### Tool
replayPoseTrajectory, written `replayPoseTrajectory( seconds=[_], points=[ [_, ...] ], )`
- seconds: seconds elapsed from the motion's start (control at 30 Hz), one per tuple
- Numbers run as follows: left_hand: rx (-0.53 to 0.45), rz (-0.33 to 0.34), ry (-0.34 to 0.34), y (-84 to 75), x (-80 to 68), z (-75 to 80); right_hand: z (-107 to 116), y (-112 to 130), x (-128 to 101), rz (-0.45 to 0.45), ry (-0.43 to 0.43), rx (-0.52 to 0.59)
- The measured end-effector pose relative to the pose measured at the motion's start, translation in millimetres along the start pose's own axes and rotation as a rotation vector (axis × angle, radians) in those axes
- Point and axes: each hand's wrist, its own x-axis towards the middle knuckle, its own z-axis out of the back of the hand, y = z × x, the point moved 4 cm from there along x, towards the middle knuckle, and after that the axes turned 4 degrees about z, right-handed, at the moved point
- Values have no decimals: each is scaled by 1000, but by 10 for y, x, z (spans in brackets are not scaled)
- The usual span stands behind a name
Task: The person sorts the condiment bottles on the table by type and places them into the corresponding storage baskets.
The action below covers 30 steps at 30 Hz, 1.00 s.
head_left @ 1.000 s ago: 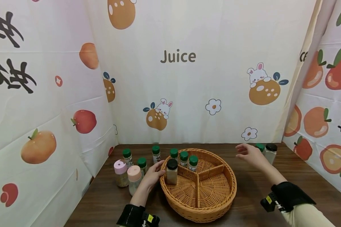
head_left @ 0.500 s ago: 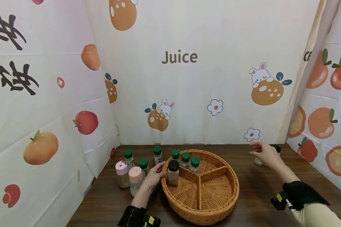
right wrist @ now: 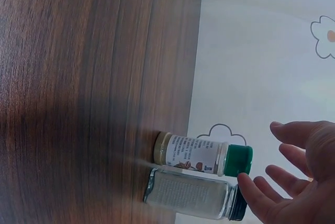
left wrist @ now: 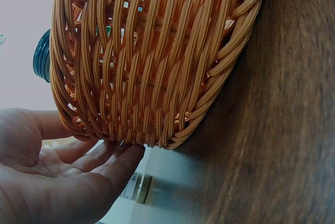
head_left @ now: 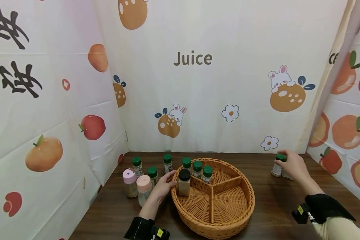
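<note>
A round wicker basket point(head_left: 217, 228) with dividers stands mid-table, and my left hand point(head_left: 162, 188) grips its left rim. In the left wrist view, fingertips point(left wrist: 133, 153) touch the woven outer wall. A black-capped jar point(head_left: 184, 187) stands in the left compartment. Several green-capped jars point(head_left: 207, 175) sit behind it at the basket's back left. At the far right, my right hand point(head_left: 294, 166) is at the caps of two jars, thumb and fingers spread apart. One is a green-capped spice jar point(right wrist: 196, 153); the other is a clear black-capped jar point(right wrist: 191, 193), mostly hidden in the head view.
Left of the basket stand a purple-capped jar point(head_left: 130, 183), a pink-capped jar point(head_left: 144, 191) and several green-capped jars point(head_left: 137, 166). A printed curtain point(head_left: 204, 126) closes off the table's point(head_left: 267, 200) back and both sides.
My right hand has moved right, over to the two jars at the far right, and lowered to their caps. The left hand stays on the basket rim. The head view has shifted slightly.
</note>
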Motion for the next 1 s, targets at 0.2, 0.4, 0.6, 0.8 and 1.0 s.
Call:
replayPoseTrajectory(
  seconds=[0.2,0.4,0.6,0.8,1.0],
  points=[
    [8,-4,0,-1,-4,-5,1,-26,27,-7,13,-29],
    [13,-2,-9,-5,-7,-6,-108,-76,40,29,68,-136],
    [10,8,-10,-3,-3,-14,-154,-30,-3,89,-36,-211],
    [11,17,-12,-4,2,-10,-147,16,-36,117,-78,-215],
    [18,17,-15,5,8,-5,-171,13,-24,137,-75,-223]
  ],
)
